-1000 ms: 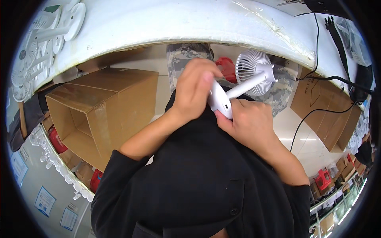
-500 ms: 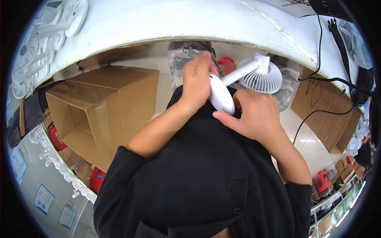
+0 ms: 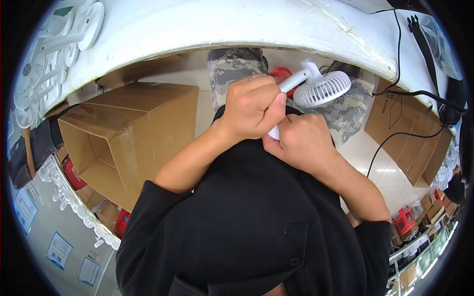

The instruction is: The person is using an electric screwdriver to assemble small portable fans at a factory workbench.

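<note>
Over my lap I hold a small white desk fan (image 3: 323,90), tilted so that its round slatted head points away to the right. My left hand (image 3: 254,106) is closed around the lower stem and the base end. Beside it, my right hand (image 3: 298,140) grips the fan's base, its thumb pressed near the lower edge. Most of the base is hidden behind my fingers; only a small white piece shows between the hands. A ring is on one finger of my left hand.
A white-topped workbench (image 3: 207,24) curves across the far side, with several white fans (image 3: 44,64) at its left end. An open cardboard box (image 3: 133,133) stands at left, another carton (image 3: 400,133) at right. Black cables (image 3: 395,135) hang at right; a red stool (image 3: 281,74) is under the bench.
My left hand has shifted from the base's edge to wrap the stem. The fan has turned, its base now mostly covered and its head tipped differently. My right hand has moved slightly left and down.
</note>
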{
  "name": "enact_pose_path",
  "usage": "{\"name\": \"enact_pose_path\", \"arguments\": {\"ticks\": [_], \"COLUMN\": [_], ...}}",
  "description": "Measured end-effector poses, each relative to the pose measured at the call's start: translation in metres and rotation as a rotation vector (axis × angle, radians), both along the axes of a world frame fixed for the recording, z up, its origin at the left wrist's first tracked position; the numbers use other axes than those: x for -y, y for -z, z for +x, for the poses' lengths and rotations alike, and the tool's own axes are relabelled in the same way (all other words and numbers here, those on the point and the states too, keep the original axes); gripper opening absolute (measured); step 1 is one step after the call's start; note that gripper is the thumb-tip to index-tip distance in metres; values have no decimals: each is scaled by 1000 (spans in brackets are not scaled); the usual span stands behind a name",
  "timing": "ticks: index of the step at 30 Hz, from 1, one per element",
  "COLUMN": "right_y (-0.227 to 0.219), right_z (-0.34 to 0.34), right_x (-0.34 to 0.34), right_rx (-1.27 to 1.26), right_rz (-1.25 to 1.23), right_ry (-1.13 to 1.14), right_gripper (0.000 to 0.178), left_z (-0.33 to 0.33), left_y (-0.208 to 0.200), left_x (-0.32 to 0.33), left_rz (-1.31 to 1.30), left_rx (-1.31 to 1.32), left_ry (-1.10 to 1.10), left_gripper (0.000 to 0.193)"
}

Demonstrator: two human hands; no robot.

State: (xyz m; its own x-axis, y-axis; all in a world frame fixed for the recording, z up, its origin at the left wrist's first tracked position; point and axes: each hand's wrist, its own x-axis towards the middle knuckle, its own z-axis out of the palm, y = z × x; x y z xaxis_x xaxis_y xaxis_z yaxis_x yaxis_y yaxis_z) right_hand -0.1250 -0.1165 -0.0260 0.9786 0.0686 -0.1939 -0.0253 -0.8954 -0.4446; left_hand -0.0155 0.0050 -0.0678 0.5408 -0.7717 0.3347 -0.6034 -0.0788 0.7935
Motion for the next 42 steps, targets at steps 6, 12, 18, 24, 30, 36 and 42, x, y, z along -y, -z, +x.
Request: {"name": "enact_pose_path", "arguments": {"ticks": [6, 12, 18, 24, 30, 36, 42], "right_y": [-12, -1, 2, 3, -31, -105, -118], "right_z": [11, -3, -2, -2, 21, 10, 1], "right_x": [16, 4, -2, 0, 17, 61, 110], "right_rx": [-73, -89, -28, -37, -154, -76, 124], "right_rz": [70, 40, 3, -9, 142, 697, 864], "right_ry": [1, 68, 47, 9, -81, 18, 140], "right_gripper": [38, 39, 40, 40, 45, 42, 18], "left_z": [3, -5, -5, -12, -5, 47, 111], "left_y": [25, 38, 14, 2, 5, -59, -181], "left_x": [-2, -6, -1, 0, -3, -53, -89], "left_rz": [-83, -254, -140, 70, -68, 45, -423], "left_rx": [-857, -1085, -242, -114, -561, -960, -523], "left_ry": [-379, -532, -194, -217, -286, -95, -342], "left_gripper": [20, 26, 23, 24, 30, 38, 42]}}
